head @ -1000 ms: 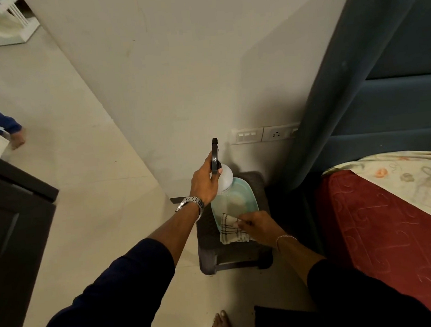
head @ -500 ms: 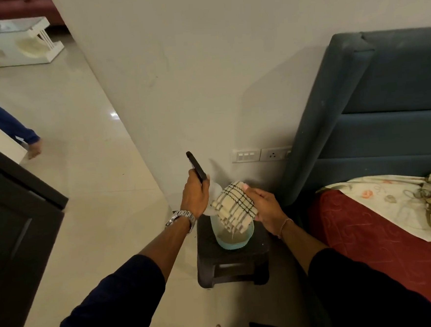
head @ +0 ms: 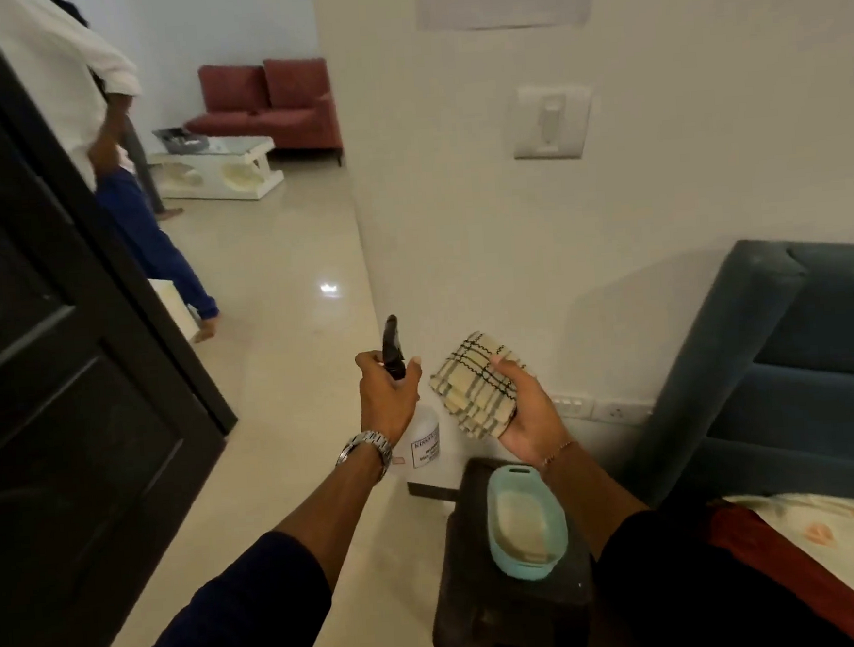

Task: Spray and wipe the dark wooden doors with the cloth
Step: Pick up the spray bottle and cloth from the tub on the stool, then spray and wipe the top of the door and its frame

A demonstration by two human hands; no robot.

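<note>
Both tools are up: our left hand (head: 389, 399) grips the spray bottle (head: 419, 437), our right hand (head: 524, 412) holds the folded cloth (head: 472, 386) above the stool's (head: 511, 615) back edge. Nothing's sprayed yet, we judge; next we turn to the dark door (head: 61, 399) at left.

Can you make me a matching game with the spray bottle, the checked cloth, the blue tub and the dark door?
Things:
1. spray bottle
2. checked cloth
3. blue tub
4. dark door

Places:
A. on the dark stool
B. in the right hand
C. far left of the picture
D. in the left hand

Pairs: 1-D, 2-B, 3-A, 4-C
</note>
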